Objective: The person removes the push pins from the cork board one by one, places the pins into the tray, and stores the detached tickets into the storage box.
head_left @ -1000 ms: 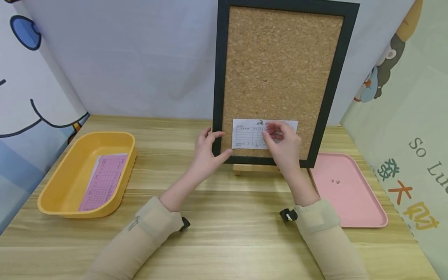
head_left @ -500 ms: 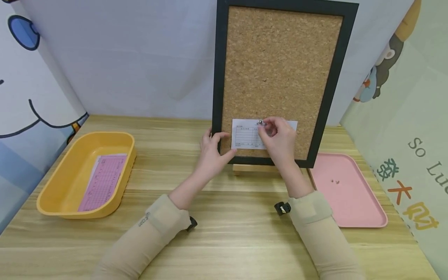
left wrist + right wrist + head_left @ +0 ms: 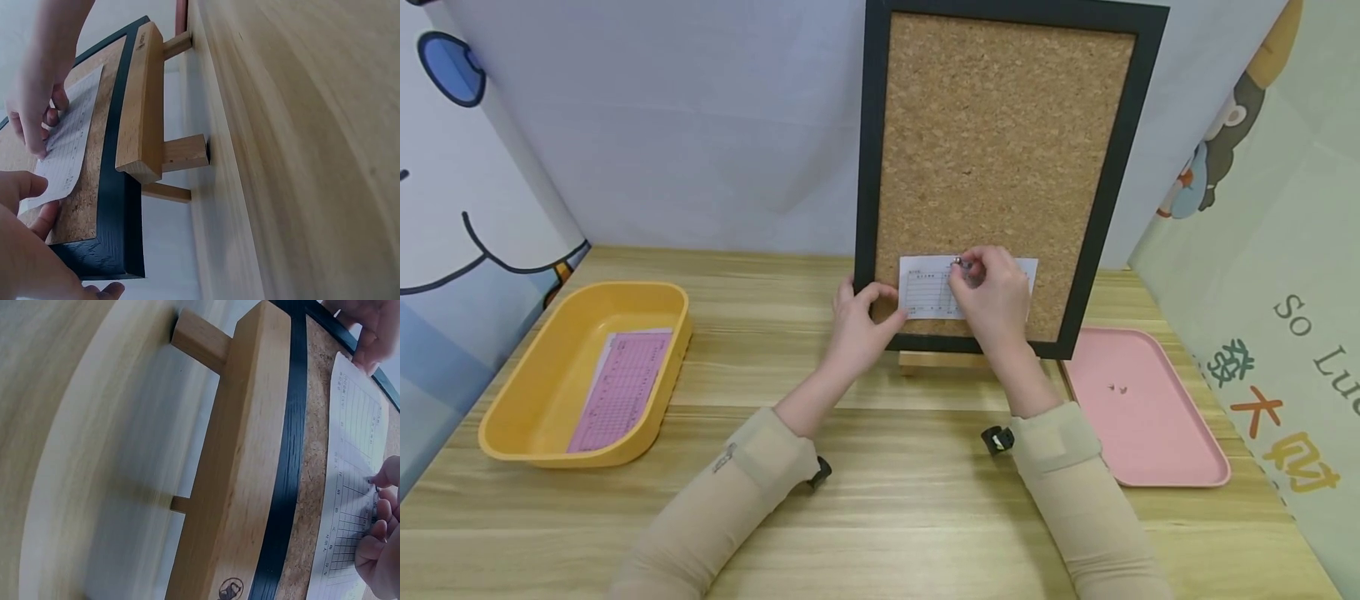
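Observation:
A white printed form [image 3: 925, 292] lies flat against the lower part of the black-framed cork board [image 3: 1000, 150], its left end curling slightly away in the left wrist view. At the form's top middle sits a small silvery pushpin [image 3: 958, 261], pinched between the thumb and index finger of my right hand [image 3: 996, 296]. The right part of the form is partly covered by that hand. My left hand [image 3: 861, 329] reaches round the frame's left side, with index finger and thumb apart and their tips right at the form's left edge.
The board leans on a wooden easel [image 3: 244, 450]. Left on the table [image 3: 880, 517] stands a yellow basket [image 3: 673, 350] with pink and white printed slips [image 3: 625, 387]. A pink tray [image 3: 1165, 433] at right bears a few tiny gold-coloured pieces [image 3: 1117, 388].
My right hand has moved left along the form until its fingertips meet the pushpin. My left hand has come in from the left to the form's edge, its thumb and index finger drawing closer together.

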Motion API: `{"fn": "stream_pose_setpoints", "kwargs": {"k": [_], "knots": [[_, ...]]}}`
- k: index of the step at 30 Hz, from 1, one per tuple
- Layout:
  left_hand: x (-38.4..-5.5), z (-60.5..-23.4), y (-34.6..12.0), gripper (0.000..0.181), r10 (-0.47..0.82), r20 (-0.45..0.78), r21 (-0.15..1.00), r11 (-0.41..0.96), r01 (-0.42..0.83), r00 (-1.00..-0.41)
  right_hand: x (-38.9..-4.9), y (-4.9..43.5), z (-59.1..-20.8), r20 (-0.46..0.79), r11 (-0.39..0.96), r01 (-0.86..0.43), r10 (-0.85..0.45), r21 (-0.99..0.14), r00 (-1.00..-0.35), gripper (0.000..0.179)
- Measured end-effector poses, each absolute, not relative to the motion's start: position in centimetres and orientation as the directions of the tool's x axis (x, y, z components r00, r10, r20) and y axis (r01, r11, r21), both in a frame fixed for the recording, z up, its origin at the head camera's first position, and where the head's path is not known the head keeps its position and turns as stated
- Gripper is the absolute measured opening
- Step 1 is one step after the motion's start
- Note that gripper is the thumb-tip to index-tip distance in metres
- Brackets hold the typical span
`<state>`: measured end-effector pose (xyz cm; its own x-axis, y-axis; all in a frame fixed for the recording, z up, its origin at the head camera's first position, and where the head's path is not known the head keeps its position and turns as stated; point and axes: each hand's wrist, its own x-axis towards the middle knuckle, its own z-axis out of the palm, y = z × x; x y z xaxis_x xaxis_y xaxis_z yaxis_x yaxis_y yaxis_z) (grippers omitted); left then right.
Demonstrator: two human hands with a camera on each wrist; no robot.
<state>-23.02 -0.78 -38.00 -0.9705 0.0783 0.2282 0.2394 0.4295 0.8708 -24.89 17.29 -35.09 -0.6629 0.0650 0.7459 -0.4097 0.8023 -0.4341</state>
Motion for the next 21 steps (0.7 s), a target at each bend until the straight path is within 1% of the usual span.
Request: {"fn": "stream_pose_setpoints", "kwargs": {"k": [4,11,21], "knots": [[-23.36,-38.10,-0.66,0.013,0.048,0.269,0.858,0.442,0.262,-0.962,-25.03,17.30,-35.07,0.768,0.828,-0.411,0.036,-0.382,-0.640,0.008],[-23.54,-37.99,-0.44,0.010,0.018,0.305,0.853,0.439,0.281,-0.952,-25.16,17.37,-34.93,0.793,0.859,-0.419,-0.025,-0.294,-0.609,0.007],[-23.44,-37.70,-0.30,0.010,0.009,0.308,0.852,0.443,0.280,-0.951,-25.42,17.38,-34.74,0.794,0.869,-0.436,-0.089,-0.233,-0.601,0.006]]}}
